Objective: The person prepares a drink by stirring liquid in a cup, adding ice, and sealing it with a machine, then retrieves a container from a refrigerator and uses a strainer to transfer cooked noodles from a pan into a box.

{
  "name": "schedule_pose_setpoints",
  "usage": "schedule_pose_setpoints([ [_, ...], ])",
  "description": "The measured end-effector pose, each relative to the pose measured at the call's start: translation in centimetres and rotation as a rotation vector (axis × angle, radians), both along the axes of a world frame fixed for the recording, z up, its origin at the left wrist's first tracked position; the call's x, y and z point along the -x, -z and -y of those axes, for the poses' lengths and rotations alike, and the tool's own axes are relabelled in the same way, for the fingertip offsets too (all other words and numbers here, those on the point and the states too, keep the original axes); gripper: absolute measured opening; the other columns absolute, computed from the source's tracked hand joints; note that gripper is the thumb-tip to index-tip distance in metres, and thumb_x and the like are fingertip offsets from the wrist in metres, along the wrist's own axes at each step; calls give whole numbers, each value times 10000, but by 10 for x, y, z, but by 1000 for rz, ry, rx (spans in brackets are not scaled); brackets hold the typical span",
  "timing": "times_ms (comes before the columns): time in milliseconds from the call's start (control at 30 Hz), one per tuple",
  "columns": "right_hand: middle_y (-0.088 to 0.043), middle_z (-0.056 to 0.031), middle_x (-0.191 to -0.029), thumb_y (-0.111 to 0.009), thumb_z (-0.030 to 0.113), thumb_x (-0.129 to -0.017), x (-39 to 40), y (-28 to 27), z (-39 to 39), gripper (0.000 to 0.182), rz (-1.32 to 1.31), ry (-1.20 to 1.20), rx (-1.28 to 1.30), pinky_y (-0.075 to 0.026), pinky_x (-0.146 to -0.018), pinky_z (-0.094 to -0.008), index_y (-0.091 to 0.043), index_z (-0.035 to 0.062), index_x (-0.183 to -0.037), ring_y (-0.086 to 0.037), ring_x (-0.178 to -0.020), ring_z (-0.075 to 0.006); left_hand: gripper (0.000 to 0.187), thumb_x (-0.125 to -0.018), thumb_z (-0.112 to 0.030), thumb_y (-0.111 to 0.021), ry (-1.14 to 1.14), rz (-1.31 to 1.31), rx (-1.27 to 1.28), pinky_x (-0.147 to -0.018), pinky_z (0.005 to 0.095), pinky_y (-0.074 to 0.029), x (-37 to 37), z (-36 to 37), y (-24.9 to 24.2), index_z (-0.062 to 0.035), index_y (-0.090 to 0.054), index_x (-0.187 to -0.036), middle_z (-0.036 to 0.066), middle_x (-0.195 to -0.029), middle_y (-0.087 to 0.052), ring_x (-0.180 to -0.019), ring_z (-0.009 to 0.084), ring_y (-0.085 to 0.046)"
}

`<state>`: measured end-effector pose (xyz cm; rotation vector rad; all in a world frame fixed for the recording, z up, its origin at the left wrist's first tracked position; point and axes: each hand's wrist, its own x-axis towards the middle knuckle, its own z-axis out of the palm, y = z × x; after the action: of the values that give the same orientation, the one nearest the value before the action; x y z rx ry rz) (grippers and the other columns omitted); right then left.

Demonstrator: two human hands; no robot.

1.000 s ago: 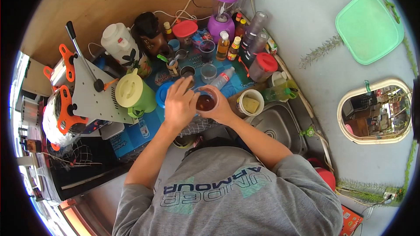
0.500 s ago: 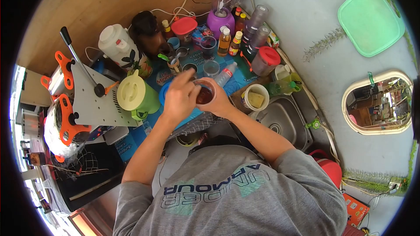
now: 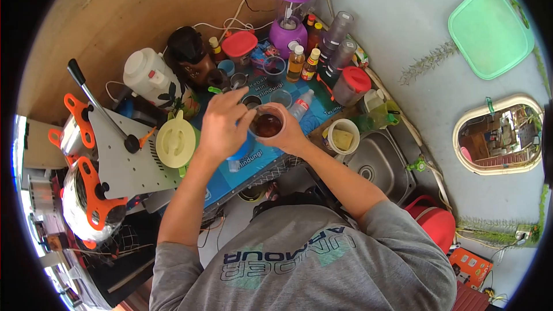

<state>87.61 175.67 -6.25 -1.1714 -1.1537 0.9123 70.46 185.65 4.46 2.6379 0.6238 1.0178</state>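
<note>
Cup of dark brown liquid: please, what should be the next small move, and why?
Perhaps steady the cup upright with the right hand: it is open at the top, dark brown liquid shows inside, and the left hand is close beside it.

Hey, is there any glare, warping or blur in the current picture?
Head view: strong fisheye warping and black corners; head view: bright light washes out the far left edge; head view: soft highlights on the silver stainless-steel sink; head view: the bare left hand and clear plastic cup of dark brown liquid look reasonably sharp.
</note>
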Motion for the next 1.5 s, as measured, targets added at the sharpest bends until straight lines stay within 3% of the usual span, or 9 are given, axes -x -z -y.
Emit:
schedule_pose_setpoints([
  [233, -526, -96, -1378, -884, 25, -660, -15, 15, 10, 839, -50, 118, 109, -402, -1126, -345, -458, 55, -1382, -473, -1362, -203, 181, -910, -119, -710, -325, 327, 244, -880, 445, -522, 15, -102, -5, 18, -681, -796, 212, -1063, -724, -960, 374, -686],
  [300, -554, -98, -1364, -899, 73, -663, -21, 26, 25, 828, 42, 196, 92, -451, -1070, -335, -465, 63, -1368, -534, -1294, -197, 223, -923, -177, -688, -430, 162, -73, -821, 442, -523, 11, -143, 39, 4, -686, -793, 162, -981, -729, -912, 371, -683],
  [567, -554, -93, -1354, -889, 34, -651, -46, 15, 130, 837, -75, 364, 180, -464, -1055, -329, -461, 33, -1371, -548, -1259, -193, 285, -963, -391, -575, -500, -646, -113, -915, 605, -419, -38, -173, 148, -167, -749, -987, 60, -1021, -722, -1024, 302, -659],
  [1000, -550, -75, -1339, -885, 7, -666, 1, -39, 428, 853, -124, 1014, 56, -407, -1125, -330, -437, 25, -1391, -528, -1279, -167, 395, -917, -433, -590, -351, -1200, -282, -986, 659, -347, -54, -217, 171, -167, -690, -1191, 113, -1312, -639, -1226, 313, -580],
  [1100, -539, -80, -1356, -884, 8, -660, 38, -45, 502, 850, -118, 1157, 62, -399, -1124, -336, -441, 29, -1386, -503, -1303, -170, 361, -956, -416, -558, -524, -915, -321, -946, 628, -393, -91, -129, 120, -151, -715, -1143, 128, -1230, -694, -1195, 337, -625],
  [1267, -527, -108, -1349, -887, -3, -650, 112, -49, 618, 850, -100, 1395, -15, -339, -1155, -361, -446, 18, -1376, -485, -1317, -212, 329, -955, -419, -571, -286, -643, -311, -736, 552, -540, -193, 79, 124, -175, -685, -1144, 95, -1039, -741, -892, 354, -720],
  [1333, -538, -109, -1342, -885, -14, -645, 145, -45, 663, 836, -66, 1520, -10, -342, -1154, -367, -461, 22, -1365, -483, -1320, -210, 347, -904, -358, -631, 461, -433, -155, -768, 470, -559, -257, 175, 192, -100, -738, -1109, 208, -988, -736, -898, 398, -715],
  [1400, -547, -108, -1328, -882, -33, -634, 181, -57, 701, 830, -87, 1607, -38, -360, -1147, -369, -474, 22, -1355, -494, -1307, -207, 371, -909, -359, -643, 638, -534, 205, -920, 443, -522, -246, 417, 110, -75, -743, -1125, 208, -1080, -722, -1039, 366, -691],
  [1500, -566, -91, -1331, -868, -24, -646, 238, -67, 753, 791, -5, 1750, -44, -393, -1127, -349, -488, 39, -1337, -530, -1280, -190, 425, -905, -354, -681, 1073, -367, -15, -974, 476, -501, -282, 611, 116, -151, -666, -1279, 184, -1237, -676, -1161, 387, -625],
])
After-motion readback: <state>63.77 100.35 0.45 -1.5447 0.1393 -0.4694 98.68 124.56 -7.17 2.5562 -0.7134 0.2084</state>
